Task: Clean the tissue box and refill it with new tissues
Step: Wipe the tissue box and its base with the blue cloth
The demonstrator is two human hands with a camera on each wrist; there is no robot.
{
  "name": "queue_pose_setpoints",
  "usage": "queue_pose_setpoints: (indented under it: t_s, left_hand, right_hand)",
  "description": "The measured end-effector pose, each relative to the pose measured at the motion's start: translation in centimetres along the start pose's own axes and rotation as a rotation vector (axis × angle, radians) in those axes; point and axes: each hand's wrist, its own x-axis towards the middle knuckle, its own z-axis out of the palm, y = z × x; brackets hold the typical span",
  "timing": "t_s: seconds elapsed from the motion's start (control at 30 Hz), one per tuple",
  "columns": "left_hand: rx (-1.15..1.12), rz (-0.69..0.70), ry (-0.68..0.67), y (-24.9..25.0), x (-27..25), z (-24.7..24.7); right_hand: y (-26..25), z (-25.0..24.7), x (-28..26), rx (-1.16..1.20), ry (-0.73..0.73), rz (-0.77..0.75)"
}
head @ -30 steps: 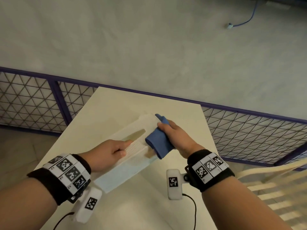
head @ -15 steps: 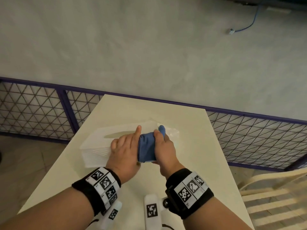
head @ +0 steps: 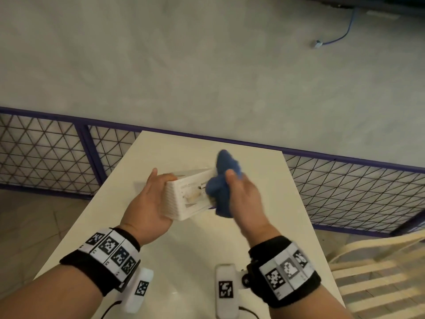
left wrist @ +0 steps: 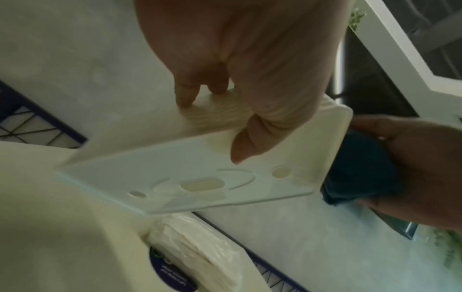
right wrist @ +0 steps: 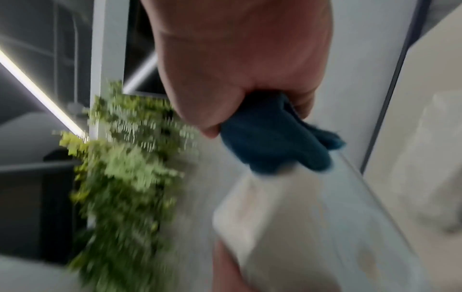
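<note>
The left hand (head: 147,203) grips one end of the box (head: 187,196), thumb on one face and fingers curled over the ribbed side, holding it tilted up off the table (head: 184,261) at the centre of the head view. The right hand (head: 246,199) is bunched around the blue cloth (head: 220,187), fingers pinching it into a wad pressed against the box's other end, just right of centre.

The step in hand looks like wiping the box's outer faces. To do it well, I judge the left grip should stay firm near the end so the box does not twist under the cloth's pressure. The cloth should run in long strokes along each face, and the box should then be turned so the ribbed side and the perforated panel each get a pass. The wad would cover more if flattened a little.

A wrapped pack of tissues (left wrist: 197,251) lies on the table at the bottom of the left wrist view, below the box, ready for refilling.
</note>
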Motion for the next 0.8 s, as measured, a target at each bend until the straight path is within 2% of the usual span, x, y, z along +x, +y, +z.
queue_pose_setpoints:
  t_s: [0.07, 0.2, 0.3, 0.37, 0.47, 0.53, 0.63, 0.7, 0.8]
  left_hand:
    - [0.025, -0.008, 0.072, 0.2, 0.3, 0.2]
    - [-0.084, 0.025, 0.089, -0.2, 0.5, 1.1]
    - [-0.144, 0.074, 0.157, -0.3, 0.3, 0.9]
    - [-0.153, 0.056, 0.153, -0.3, 0.4, 0.8]
    - [-0.123, 0.073, 0.131, -0.5, 0.1, 0.2]
    - [-0.15, 0.052, 0.139, -0.7, 0.2, 0.4]
    - [-0.182, 0.044, 0.151, -0.1, 0.2, 0.7]
    - [-0.229, 0.016, 0.121, -0.1, 0.1, 0.8]
    - [-0.245, 0.032, 0.145, -0.7, -0.3, 0.6]
  right_hand:
    - [1.5, 2.5, -1.1, -0.253, -0.154, -0.206]
    - [2.5, 5.8, -3.3, -0.571, -0.207, -0.457]
    - [2.9, 5.5, -3.0, -0.699, -0.203, -0.628]
    - [3.4, 4.2, -1.9, -0.632, -0.187, -0.588]
    - [4.3, 2.4, 0.1, -0.48, -0.08, -0.439]
    - [4.3, 2.5, 0.4, -0.486, -0.034, -0.409]
    - [2.8, 4.4, -1.4, -0.579, -0.117, -0.439]
    - [2.6, 5.2, -2.6, -0.651, -0.2, -0.533]
    - [3.4, 3.8, -1.8, -0.654, -0.192, -0.553]
